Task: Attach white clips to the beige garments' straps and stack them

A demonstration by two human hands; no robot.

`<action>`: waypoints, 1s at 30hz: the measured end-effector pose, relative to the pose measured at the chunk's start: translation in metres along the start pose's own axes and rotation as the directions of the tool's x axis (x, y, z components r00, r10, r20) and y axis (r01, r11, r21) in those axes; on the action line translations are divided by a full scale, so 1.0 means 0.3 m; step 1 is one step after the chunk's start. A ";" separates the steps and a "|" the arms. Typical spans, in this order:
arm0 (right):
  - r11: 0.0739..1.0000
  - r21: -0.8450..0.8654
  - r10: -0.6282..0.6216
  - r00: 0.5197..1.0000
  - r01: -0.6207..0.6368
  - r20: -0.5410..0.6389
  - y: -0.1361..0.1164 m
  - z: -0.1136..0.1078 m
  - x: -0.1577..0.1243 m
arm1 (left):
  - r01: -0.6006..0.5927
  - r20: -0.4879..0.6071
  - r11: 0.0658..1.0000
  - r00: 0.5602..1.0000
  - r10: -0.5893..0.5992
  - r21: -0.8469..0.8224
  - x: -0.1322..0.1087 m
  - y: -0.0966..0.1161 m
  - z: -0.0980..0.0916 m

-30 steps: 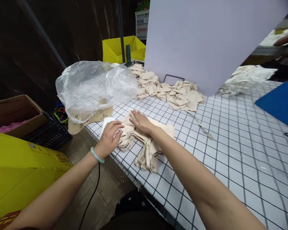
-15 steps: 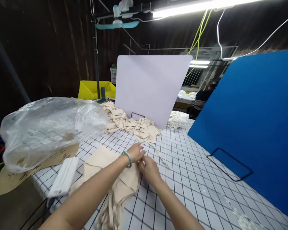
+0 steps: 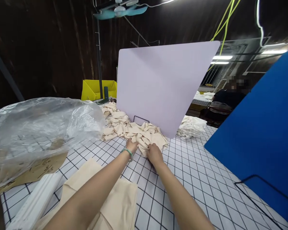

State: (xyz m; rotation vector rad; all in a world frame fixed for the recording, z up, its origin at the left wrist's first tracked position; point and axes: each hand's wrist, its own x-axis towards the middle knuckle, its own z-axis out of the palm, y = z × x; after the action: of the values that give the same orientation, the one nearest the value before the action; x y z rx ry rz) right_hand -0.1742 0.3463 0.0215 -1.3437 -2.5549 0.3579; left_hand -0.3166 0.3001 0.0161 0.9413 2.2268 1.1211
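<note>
Both arms stretch forward over the table to a heap of loose cream cloth pieces (image 3: pixel 124 123). At the heap's near edge my left hand (image 3: pixel 131 146), with a pale green bangle (image 3: pixel 127 152) on its wrist, has its fingers closed at the edge of a cloth piece (image 3: pixel 142 143). My right hand (image 3: pixel 155 154) is a little to the right, its fingers bent and closed on the same piece's near side; its thumb is mostly hidden. Under my left forearm lie flat cream cloth pieces (image 3: pixel 121 198), partly covered by the arm.
A clear plastic bag (image 3: pixel 48 118) spreads over marked brown card (image 3: pixel 48 164) at the left, near a white strip-shaped object (image 3: pixel 35 201). A lilac panel (image 3: pixel 158 86) and a blue panel (image 3: pixel 259 127) stand on the grid-patterned table (image 3: pixel 182 179). White cloth (image 3: pixel 191 127) is stacked behind; a person sits beyond.
Both hands have moved forward from the near cloth stack to the far heap and are farther apart. The view has shifted closer to the heap, and the blue panel sits farther right.
</note>
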 end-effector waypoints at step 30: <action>0.843 0.203 0.528 0.839 -0.498 -0.133 0.318 -0.220 -0.758 | -0.357 0.256 0.770 0.932 0.257 0.529 -0.493 0.143 0.022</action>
State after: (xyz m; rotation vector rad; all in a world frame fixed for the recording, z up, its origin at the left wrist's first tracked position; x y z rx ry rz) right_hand 0.0456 0.2172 0.0326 -1.8900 -1.9337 0.4925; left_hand -0.2002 0.2109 0.0631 1.6332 2.3540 0.4427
